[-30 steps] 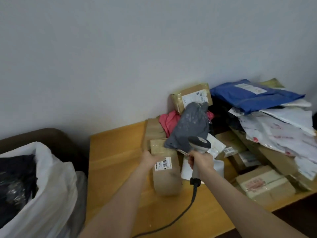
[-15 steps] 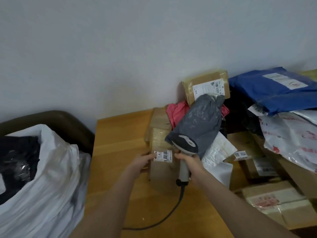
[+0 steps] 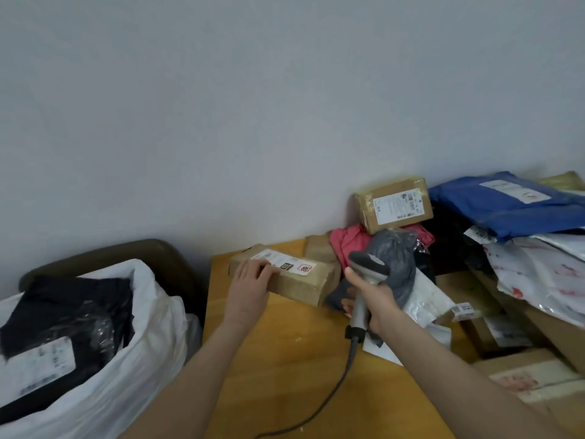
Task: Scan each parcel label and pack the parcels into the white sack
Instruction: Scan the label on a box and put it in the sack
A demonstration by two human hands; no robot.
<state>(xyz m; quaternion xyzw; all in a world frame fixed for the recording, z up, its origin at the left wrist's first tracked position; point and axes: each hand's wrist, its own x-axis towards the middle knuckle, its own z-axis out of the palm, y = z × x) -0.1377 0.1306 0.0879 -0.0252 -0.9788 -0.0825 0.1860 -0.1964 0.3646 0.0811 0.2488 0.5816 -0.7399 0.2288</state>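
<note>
I have the left hand (image 3: 250,289) on the brown parcel (image 3: 294,280), fingers bent over its near top edge and gripping it, the fingertips lying on the left end of the white label (image 3: 285,263). The parcel lies flat on the wooden table (image 3: 285,359) near the far left corner, label facing up. My right hand (image 3: 376,299) is wrapped round the handle of the grey scanner (image 3: 368,270), held upright just right of the parcel, its head turned left toward the label. The scanner's dark cable (image 3: 332,394) trails from the handle down across the table toward me.

Right behind the scanner sits a grey plastic bag parcel (image 3: 395,264), with a pink bag (image 3: 345,240) beside it and a taped box (image 3: 394,204) propped against the wall above both. Further right the pile goes on: a blue mailer (image 3: 506,204) on top, white mailers (image 3: 544,274) under it, more brown boxes at the table's near right edge. Well apart on the left, off the table, stands the white sack (image 3: 142,359), mouth open, with a black wrapped parcel (image 3: 72,312) inside.
</note>
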